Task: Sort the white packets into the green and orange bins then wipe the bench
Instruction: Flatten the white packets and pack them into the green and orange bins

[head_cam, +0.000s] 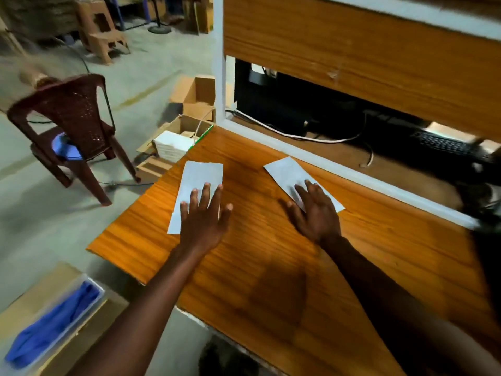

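Two flat white packets lie on the wooden bench (pixel 271 267). My left hand (pixel 204 215) lies flat with spread fingers on the near end of the left packet (pixel 202 175). My right hand (pixel 314 210) lies with straight fingers on the near end of the right packet (pixel 287 170). A green-edged bin (pixel 203 134) shows at the bench's far left corner, with a stack of white packets (pixel 172 143) by it. A blue cloth (pixel 54 324) lies in a clear tray at lower left. No orange bin is in sight.
A brown plastic chair (pixel 73 126) stands on the floor to the left, with cardboard boxes (pixel 193 96) beyond the bench corner. Behind a white rail (pixel 352 169) sit cables and a black keyboard (pixel 444 145) under a wooden shelf panel (pixel 352 50).
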A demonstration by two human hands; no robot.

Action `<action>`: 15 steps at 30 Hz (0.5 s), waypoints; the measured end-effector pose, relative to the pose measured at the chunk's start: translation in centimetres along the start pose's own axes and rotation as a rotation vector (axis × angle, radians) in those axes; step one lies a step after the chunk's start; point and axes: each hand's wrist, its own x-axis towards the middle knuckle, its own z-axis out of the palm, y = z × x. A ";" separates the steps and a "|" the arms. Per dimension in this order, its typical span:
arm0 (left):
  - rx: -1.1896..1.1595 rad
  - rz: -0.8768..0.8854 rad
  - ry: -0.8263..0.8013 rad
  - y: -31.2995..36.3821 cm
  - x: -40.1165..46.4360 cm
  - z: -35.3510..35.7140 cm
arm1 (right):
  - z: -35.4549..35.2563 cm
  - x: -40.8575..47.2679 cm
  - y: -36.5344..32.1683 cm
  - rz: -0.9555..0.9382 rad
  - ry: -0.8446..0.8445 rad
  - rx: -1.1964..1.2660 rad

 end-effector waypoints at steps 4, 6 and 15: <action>0.021 -0.065 -0.030 -2.0 3.9 0.4 | 0.3 3.9 1.0 0.031 -0.076 -0.050; 0.040 -0.070 -0.039 -2.7 4.9 0.6 | 0.6 5.2 1.4 0.049 -0.131 -0.074; 0.127 -0.043 -0.074 -2.9 6.1 2.3 | 3.6 6.3 -0.8 0.277 -0.208 -0.170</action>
